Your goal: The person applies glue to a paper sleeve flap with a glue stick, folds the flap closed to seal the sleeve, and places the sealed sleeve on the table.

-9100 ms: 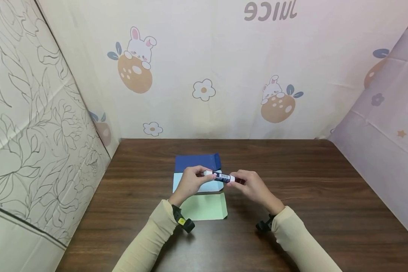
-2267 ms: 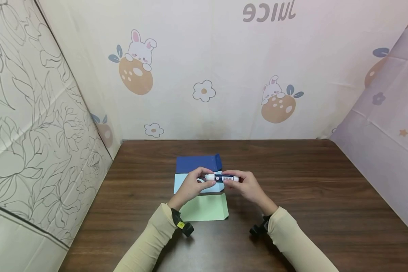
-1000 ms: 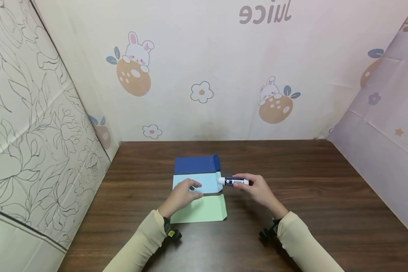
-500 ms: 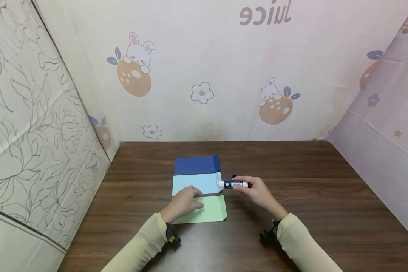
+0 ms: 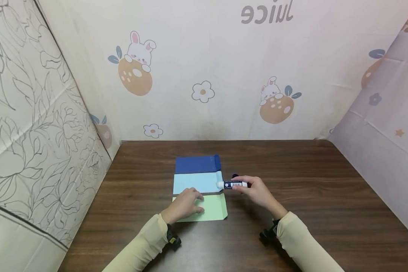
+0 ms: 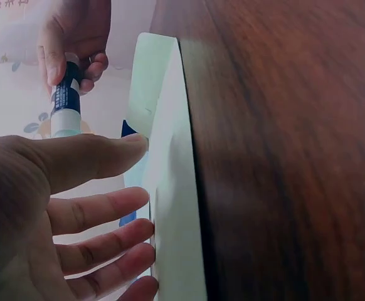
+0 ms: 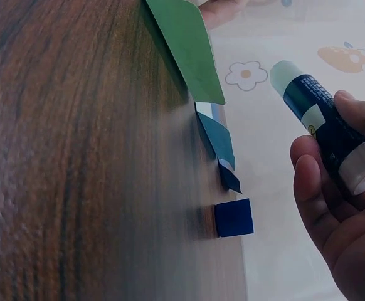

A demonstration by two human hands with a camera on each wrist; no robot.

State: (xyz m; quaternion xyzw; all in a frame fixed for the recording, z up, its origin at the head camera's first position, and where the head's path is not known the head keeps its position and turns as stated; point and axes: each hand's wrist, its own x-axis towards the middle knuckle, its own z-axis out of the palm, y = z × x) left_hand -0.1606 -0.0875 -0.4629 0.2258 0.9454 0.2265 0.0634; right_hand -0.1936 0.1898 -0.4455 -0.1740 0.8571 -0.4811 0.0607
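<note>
My right hand [image 5: 257, 192] holds an uncapped glue stick [image 5: 232, 184] between thumb and fingers, its pale tip pointing left, close by the flap of the light blue envelope [image 5: 193, 183]. In the right wrist view the glue stick [image 7: 320, 113] shows a dark blue label and a white base. My left hand [image 5: 183, 205] lies over the left part of the green envelope [image 5: 212, 207], fingers spread and loosely bent. The left wrist view shows its fingertips [image 6: 146, 235] at the surface of the green envelope [image 6: 176, 188].
A dark blue envelope [image 5: 194, 164] lies behind the light blue one, all flaps facing right. The dark blue cap [image 7: 234, 217] stands on the brown wooden table [image 5: 292, 166], just behind my right hand. Printed cloth walls [image 5: 204, 113] close off the back and sides.
Both hands were on the glue stick; the left has let go and moved down-left onto the green envelope. The right has carried the stick rightward, then slightly nearer, uncovering the cap behind it.
</note>
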